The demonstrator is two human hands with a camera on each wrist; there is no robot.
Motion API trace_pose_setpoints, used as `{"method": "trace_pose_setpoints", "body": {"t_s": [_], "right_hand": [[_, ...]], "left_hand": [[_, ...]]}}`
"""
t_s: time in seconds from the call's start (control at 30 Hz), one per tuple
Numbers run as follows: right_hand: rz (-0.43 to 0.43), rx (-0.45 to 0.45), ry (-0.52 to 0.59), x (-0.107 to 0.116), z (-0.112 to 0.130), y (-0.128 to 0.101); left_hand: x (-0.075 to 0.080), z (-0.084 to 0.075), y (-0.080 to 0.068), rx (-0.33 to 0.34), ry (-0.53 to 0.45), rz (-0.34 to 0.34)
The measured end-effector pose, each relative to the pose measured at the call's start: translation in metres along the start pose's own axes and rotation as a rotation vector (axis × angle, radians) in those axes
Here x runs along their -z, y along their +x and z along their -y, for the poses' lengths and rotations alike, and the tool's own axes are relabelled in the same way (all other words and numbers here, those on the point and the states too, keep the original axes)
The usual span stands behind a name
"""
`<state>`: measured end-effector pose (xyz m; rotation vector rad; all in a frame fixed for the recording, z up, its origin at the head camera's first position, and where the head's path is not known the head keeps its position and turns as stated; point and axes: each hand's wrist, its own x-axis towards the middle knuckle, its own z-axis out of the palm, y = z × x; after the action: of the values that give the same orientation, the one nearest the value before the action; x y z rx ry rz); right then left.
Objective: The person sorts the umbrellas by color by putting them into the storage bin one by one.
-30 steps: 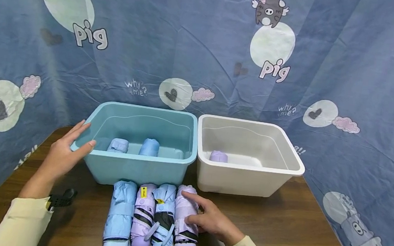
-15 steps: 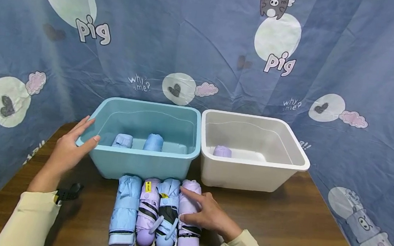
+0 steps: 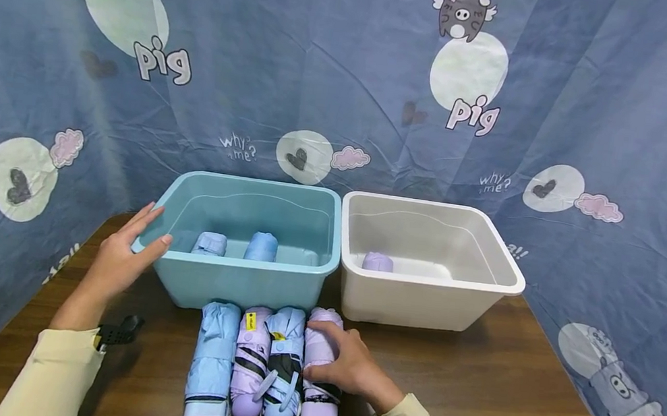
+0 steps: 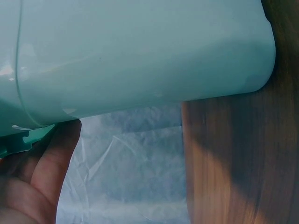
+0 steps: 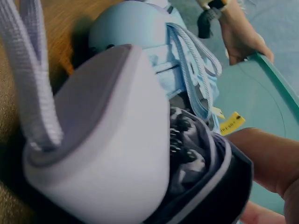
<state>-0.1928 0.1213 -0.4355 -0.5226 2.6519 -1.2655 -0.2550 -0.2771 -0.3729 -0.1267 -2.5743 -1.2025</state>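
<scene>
Folded lilac umbrella (image 3: 321, 363) lying flat on table, rightmost of four, just before teal bin (image 3: 240, 279).

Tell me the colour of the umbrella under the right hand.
Lilac umbrella, black band; head view shows it best.
</scene>
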Motion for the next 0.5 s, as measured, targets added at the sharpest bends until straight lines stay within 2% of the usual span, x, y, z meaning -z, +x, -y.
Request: {"method": "trace_pose_setpoints", "body": {"t_s": [0.13, 0.27, 0.5], "right_hand": [[-0.006, 0.003, 0.073, 0.007, -0.007, -0.001], [0.001, -0.033, 0.143, 0.021, -0.006, -0.005], [0.014, 0.003, 0.171, 0.039, -0.002, -0.016]], "left_hand": [[0.0, 0.001, -0.001, -0.004, 0.0, 0.001], [0.0, 0.001, 0.0, -0.014, -0.003, -0.006], [0.001, 0.002, 0.001, -0.013, -0.006, -0.006]]}}
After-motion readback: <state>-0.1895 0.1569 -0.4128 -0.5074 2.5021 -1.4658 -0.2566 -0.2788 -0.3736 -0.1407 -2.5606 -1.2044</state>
